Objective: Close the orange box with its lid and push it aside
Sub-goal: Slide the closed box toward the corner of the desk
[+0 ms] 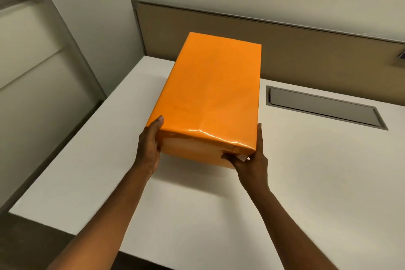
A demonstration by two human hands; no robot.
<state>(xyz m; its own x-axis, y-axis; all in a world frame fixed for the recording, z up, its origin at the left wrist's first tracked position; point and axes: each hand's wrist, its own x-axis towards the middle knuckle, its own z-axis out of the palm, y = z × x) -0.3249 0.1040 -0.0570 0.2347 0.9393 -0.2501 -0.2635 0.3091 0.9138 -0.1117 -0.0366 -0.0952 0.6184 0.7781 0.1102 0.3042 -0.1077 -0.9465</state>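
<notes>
An orange box (210,94) wrapped in glossy paper lies lengthwise on the white desk (306,182), its lid covering the top. My left hand (150,144) grips the box's near left corner, thumb on the top edge. My right hand (252,158) holds the near right corner, thumb pressed on the front face beside a small loose paper flap (242,156). The near end looks slightly raised off the desk, with a shadow beneath it.
A grey recessed cable hatch (324,107) sits in the desk to the right of the box. A brown partition panel (285,50) runs along the desk's back edge. The desk's left edge drops off beside a cabinet (32,72).
</notes>
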